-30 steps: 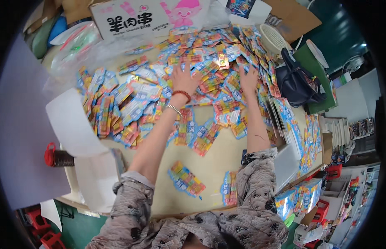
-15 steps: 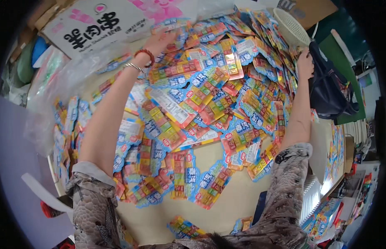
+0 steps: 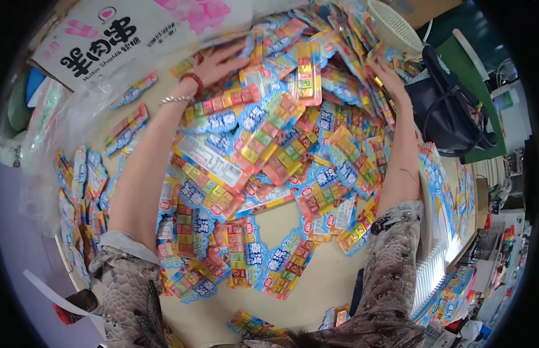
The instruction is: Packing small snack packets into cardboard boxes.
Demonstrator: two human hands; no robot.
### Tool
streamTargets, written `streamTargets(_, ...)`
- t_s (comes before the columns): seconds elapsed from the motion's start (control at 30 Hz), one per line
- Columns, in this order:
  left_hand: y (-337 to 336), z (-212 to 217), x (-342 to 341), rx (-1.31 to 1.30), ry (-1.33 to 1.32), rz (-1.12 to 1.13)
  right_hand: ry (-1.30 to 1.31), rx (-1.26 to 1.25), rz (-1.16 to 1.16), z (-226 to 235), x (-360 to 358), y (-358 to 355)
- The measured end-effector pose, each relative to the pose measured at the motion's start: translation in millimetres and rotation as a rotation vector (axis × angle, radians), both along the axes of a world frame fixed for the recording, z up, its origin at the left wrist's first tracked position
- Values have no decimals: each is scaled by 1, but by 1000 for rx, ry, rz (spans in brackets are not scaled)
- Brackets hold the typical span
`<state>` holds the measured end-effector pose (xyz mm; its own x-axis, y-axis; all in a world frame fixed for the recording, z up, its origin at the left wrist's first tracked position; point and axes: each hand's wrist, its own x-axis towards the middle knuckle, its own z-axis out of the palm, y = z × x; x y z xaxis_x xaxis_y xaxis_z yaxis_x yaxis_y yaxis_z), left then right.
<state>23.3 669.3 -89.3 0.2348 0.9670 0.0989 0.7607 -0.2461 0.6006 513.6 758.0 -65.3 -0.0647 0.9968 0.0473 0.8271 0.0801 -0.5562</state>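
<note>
A broad heap of candy packs [image 3: 272, 130], blue-edged with rows of coloured pieces, covers the pale table. My left hand [image 3: 213, 68], wearing a red bead bracelet and a silver bangle, lies on the heap's far left side with its fingers spread. On the far right side, my right hand [image 3: 389, 76] presses its stretched fingers against packs standing on edge [image 3: 347, 49]. Neither hand is wrapped round a pack. Some of the right fingertips are hard to make out among the packs.
A white carton [image 3: 136, 35] with pink print stands behind the heap. Clear plastic film [image 3: 66, 139] lies at the left. A white mesh basket [image 3: 394, 26] and a dark blue bag [image 3: 452, 110] sit at the far right. Stacked packs [image 3: 437, 197] stand beside my right forearm.
My left hand has come nearer and spread its fingers. My right hand has moved left from beside the bag onto the heap's edge, and packs there have shifted inward.
</note>
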Motion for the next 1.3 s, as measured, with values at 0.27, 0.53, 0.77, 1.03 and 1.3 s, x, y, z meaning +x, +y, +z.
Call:
streamTargets(0.27, -74, 24, 18, -166, -262, -135, 42, -188, 1, 47, -79, -103)
streamTargets(0.53, -157, 22, 15, -74, -171, -99, -194, -129, 40, 50, -138, -193)
streamTargets(0.77, -239, 33, 15, -94, -348, 158, -193, -194, 146, 60, -174, -245)
streamTargets(1.03, -318, 83, 91, -3, 323, 430, -135, -324, 247, 47, -169, -307)
streamTargets(1.3, -381, 76, 127, 400, 387, 454, -160, -166, 287, 51, -175, -408)
